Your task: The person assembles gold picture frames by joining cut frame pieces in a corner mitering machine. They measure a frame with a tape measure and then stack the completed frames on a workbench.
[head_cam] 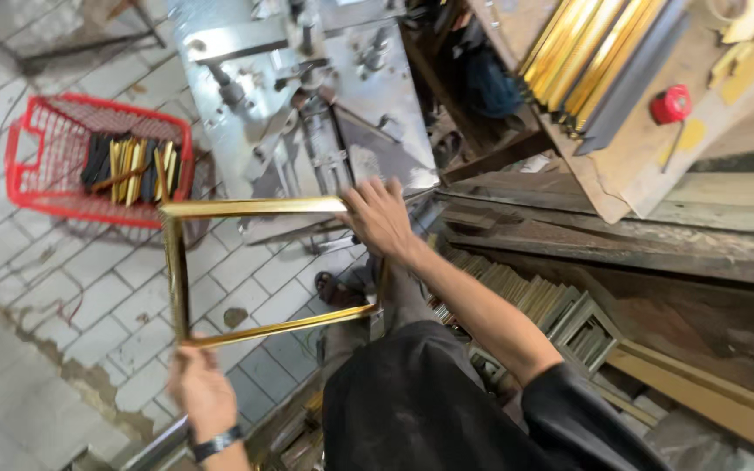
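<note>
A rectangular gold picture frame [246,208] hangs in the air in front of me, tilted. My left hand [201,388], with a dark wristband, grips its near left corner. My right hand [380,215] is closed on its far right corner, right beside the grey metal joining machine [307,96]. The frame's right side is partly hidden behind my right hand and arm.
A red plastic basket [45,157] with short gold and black moulding pieces sits on the tiled floor at left. Gold mouldings [586,61] lie on a wooden bench at upper right, next to a red round object [671,105]. More frame pieces [551,305] are stacked below my right arm.
</note>
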